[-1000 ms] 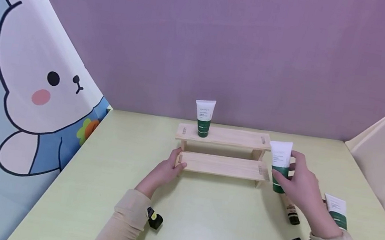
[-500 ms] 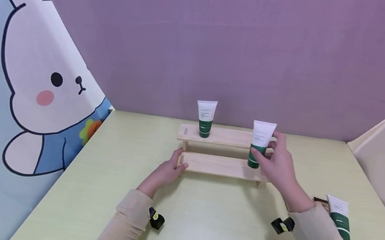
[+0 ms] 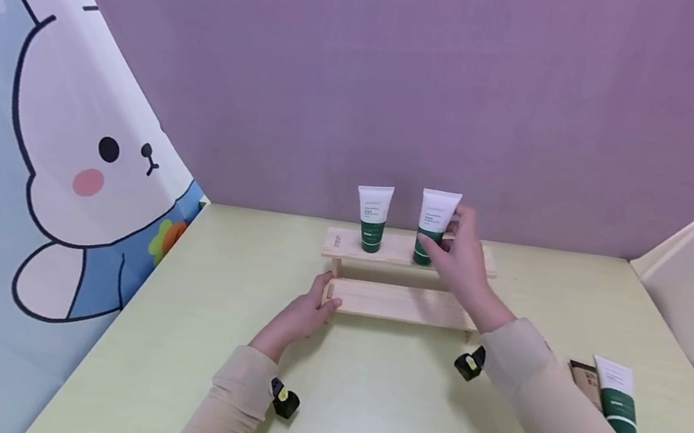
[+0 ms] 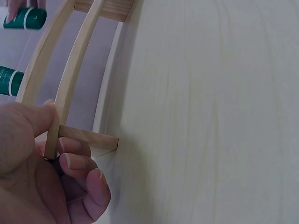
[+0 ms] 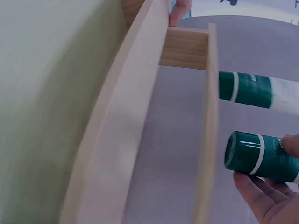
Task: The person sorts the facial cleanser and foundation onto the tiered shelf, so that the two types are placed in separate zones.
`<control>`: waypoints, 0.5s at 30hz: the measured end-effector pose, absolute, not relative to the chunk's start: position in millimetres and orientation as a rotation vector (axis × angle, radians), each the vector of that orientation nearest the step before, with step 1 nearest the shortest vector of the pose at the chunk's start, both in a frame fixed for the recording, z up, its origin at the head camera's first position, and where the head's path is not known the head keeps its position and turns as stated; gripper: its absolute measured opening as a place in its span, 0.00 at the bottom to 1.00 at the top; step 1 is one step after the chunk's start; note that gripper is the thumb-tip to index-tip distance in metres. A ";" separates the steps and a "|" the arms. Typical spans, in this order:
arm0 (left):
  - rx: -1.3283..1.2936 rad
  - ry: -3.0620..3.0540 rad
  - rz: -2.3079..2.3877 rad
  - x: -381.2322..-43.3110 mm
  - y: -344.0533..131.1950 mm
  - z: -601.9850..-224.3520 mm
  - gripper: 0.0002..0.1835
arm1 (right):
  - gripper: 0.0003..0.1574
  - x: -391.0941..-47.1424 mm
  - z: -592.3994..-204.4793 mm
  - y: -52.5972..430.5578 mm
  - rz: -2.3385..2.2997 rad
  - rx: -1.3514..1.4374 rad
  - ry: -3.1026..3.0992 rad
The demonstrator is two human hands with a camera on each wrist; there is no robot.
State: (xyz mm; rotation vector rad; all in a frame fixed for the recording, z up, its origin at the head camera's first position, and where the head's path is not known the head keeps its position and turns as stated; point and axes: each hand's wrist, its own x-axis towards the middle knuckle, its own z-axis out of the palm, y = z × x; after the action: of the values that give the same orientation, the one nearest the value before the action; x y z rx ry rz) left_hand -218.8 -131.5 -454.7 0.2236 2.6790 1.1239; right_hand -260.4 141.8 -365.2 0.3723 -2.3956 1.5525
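Note:
A two-tier wooden stand (image 3: 401, 303) stands on the table. My left hand (image 3: 304, 311) holds the left end of its lower tier; in the left wrist view the thumb lies on top, fingers curled below. My right hand (image 3: 464, 260) pinches a white squeeze tube with green lower part (image 3: 437, 219), upright, cap end down, at the upper tier. In the right wrist view this tube's green cap (image 5: 245, 151) shows a small gap from the tier's edge. A matching tube (image 3: 373, 213) stands upright on the upper tier, left of the held one.
Right of the stand, another white-and-green tube (image 3: 617, 403) lies on the table against a brown item (image 3: 587, 382), partly hidden by my right forearm. Purple cloth (image 3: 432, 94) hangs behind the table, and a rabbit-print cloth (image 3: 87, 155) hangs at left.
My right hand has carried its tube left and up, from right of the stand to the upper tier beside the standing tube. My left hand keeps its hold on the stand.

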 end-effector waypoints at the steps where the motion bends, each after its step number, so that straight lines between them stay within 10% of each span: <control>1: 0.225 2.681 1.121 -218.6 -131.4 -454.7 0.35 | 0.39 -263.4 -367.1 138.3 1.549 0.374 -2.384; 15: 0.207 2.639 1.128 -218.5 -130.5 -455.2 0.35 | 0.40 -272.1 -387.6 132.1 1.445 0.394 -2.503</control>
State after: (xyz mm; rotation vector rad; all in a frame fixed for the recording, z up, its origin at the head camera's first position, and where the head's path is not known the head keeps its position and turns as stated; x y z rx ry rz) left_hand -218.5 -130.5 -455.2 0.2073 2.6393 1.1284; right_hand -272.1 132.1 -387.6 0.3936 -2.5035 1.4452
